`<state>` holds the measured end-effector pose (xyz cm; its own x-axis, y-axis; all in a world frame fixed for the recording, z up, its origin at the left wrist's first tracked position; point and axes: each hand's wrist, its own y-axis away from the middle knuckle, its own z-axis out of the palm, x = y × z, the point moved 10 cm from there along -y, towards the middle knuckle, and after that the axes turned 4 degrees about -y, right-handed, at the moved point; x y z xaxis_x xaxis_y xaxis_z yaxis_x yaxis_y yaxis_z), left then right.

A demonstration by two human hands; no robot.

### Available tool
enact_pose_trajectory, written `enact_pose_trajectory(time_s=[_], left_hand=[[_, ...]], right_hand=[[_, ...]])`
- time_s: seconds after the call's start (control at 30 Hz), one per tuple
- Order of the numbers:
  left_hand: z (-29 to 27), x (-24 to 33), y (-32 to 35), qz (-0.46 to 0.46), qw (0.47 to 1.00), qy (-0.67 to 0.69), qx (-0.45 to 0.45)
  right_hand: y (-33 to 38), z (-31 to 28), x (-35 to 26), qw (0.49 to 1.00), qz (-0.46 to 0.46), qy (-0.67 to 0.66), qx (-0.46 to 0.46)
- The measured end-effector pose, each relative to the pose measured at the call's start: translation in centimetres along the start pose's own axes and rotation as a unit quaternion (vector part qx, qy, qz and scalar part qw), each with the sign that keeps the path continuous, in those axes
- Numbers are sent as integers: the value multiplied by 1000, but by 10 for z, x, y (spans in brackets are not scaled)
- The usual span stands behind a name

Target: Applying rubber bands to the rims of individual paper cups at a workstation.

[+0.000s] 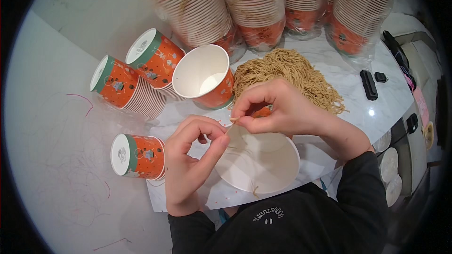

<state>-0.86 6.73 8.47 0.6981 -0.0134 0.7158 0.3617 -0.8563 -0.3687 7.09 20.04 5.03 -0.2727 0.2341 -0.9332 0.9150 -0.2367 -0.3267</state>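
A large white-lined paper bucket (270, 167) lies tilted in front of me, its mouth facing me. A thin tan cord (255, 191) comes through its near rim, with a small knot there, and runs loosely across the inside. At the far left of the rim, my left hand (195, 153) is closed, thumb and fingers pinching the bucket's edge beside the cord. Right beside it, my right hand (282, 108) pinches a short bit of cord between thumb and forefinger. What passes between the fingertips is partly hidden.
Behind my right hand lies a heap of tan cords (292, 73). An upright orange bucket (202, 73) stands left of it. Upside-down bucket stacks (125, 84) and another short stack (141, 155) are at left. Wrapped tall stacks (254, 4) line the back; a black device (368, 84) lies right.
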Motion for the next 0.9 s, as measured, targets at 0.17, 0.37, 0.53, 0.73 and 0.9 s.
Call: enact_pose_trajectory(time_s=[0.17, 0.37, 0.53, 0.73, 0.9], left_hand=[[16, -12, 2, -72, 984, 158, -41], [22, -30, -4, -112, 977, 174, -42], [29, -39, -3, -168, 961, 206, -68], [22, -33, -1, -124, 989, 35, -77], [32, -35, -2, -118, 981, -87, -129]], right_hand=[[3, -9, -21, 980, -163, 107, 45], [35, 17, -68, 915, -271, 297, 26], [34, 21, -57, 912, -175, 366, -65], [5, -1, -5, 991, 35, 70, -109], [0, 13, 30, 981, 93, 59, -158]])
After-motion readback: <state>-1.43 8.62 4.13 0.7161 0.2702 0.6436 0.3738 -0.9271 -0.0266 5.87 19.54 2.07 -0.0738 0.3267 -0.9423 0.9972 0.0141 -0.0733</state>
